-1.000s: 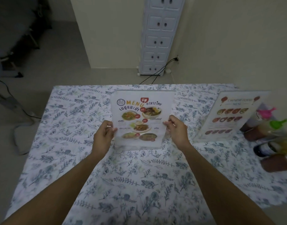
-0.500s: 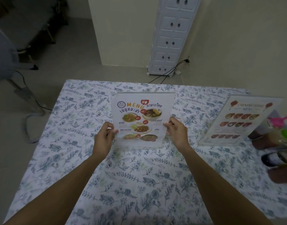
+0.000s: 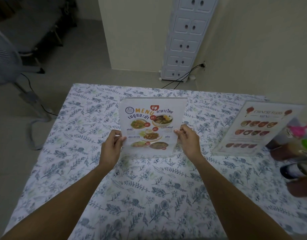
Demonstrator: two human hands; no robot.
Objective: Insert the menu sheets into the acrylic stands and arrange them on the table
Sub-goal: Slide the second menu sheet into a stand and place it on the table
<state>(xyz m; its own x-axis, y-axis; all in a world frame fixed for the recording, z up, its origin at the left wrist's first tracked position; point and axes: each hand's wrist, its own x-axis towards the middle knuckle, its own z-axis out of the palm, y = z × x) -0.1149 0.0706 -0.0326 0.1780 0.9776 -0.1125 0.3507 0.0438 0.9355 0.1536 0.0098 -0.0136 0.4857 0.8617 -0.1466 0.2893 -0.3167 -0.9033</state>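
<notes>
A clear acrylic stand with a Thai food menu sheet [image 3: 150, 125] inside it stands upright at the middle of the table [image 3: 149, 187], its base on the floral cloth. My left hand [image 3: 112, 147] pinches its left edge and my right hand [image 3: 188, 140] pinches its right edge, both about halfway up. A second acrylic stand holding a Chinese food menu [image 3: 255, 130] stands at the right, angled toward me, with no hand on it.
Several sauce bottles [image 3: 298, 153] with pink and green caps crowd the table's right edge behind the Chinese menu. A white drawer tower [image 3: 185, 40] and black cables stand by the wall beyond the table. A fan [image 3: 5, 56] stands on the floor at the left.
The view has shifted so the table sits lower and further right. Both hands keep the same hold on the Thai menu stand, which stays at the table's middle.
</notes>
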